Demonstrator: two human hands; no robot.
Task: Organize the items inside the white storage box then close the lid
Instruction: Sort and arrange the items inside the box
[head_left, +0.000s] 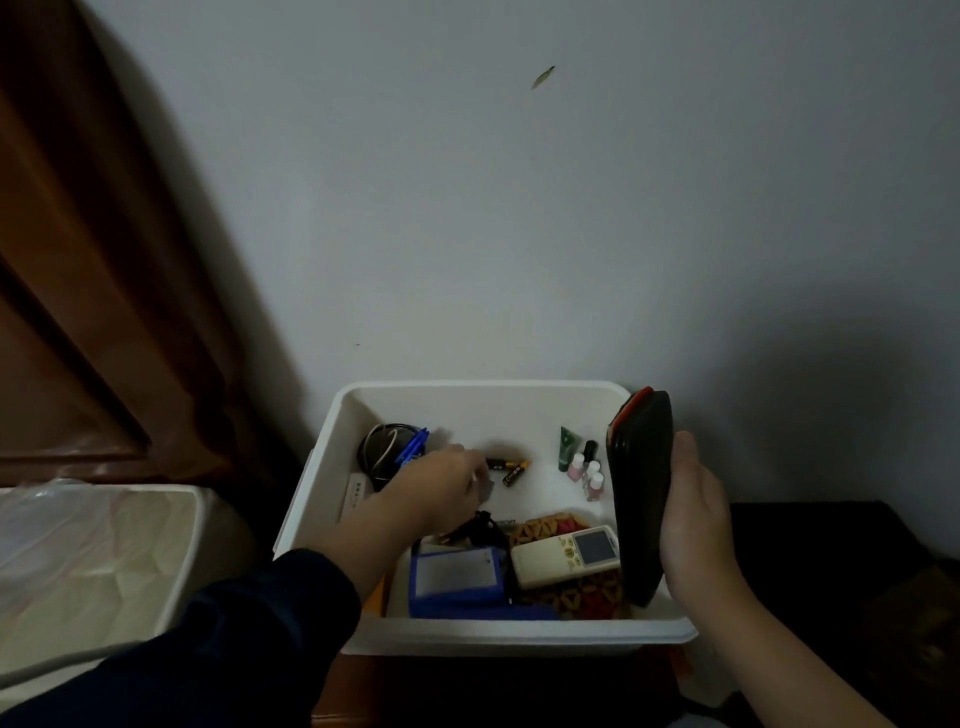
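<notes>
Blurring left hand (441, 486) hides part of the box (483, 631) floor

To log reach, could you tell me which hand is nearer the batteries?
Left. The left hand is just beside the batteries; the right hand holds the black case at the box's right wall.
</notes>
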